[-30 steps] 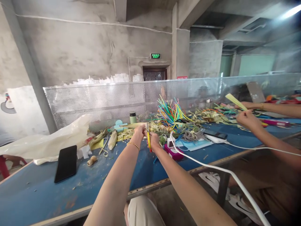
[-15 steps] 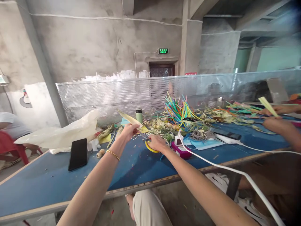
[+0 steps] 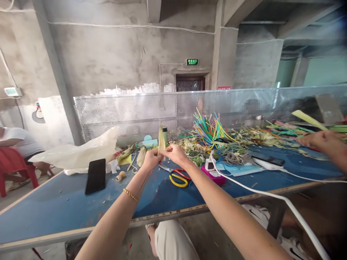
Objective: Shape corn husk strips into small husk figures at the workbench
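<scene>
A pale corn husk point(image 3: 161, 139) stands upright above the blue table, its tip pointing up. My left hand point(image 3: 152, 159) pinches its lower end, and my right hand point(image 3: 175, 153) grips the same end from the right, the fingertips of both hands close together. Scissors point(image 3: 178, 179) with one yellow and one red handle lie on the table just below my right hand, touched by neither hand. Behind the husk is a green bottle point(image 3: 165, 133) with a dark cap.
A black phone point(image 3: 95, 176) and plastic sheeting point(image 3: 78, 150) lie left. Colourful stems point(image 3: 210, 130), husk scraps, a magenta box point(image 3: 213, 176) and a white cable point(image 3: 252, 193) are to the right. Another person's hand point(image 3: 320, 141) holds a husk at the far right.
The scissors have left my right hand and lie on the table. My right hand has moved up to the husk, which has turned from slanting left to upright. The view has shifted slightly left.
</scene>
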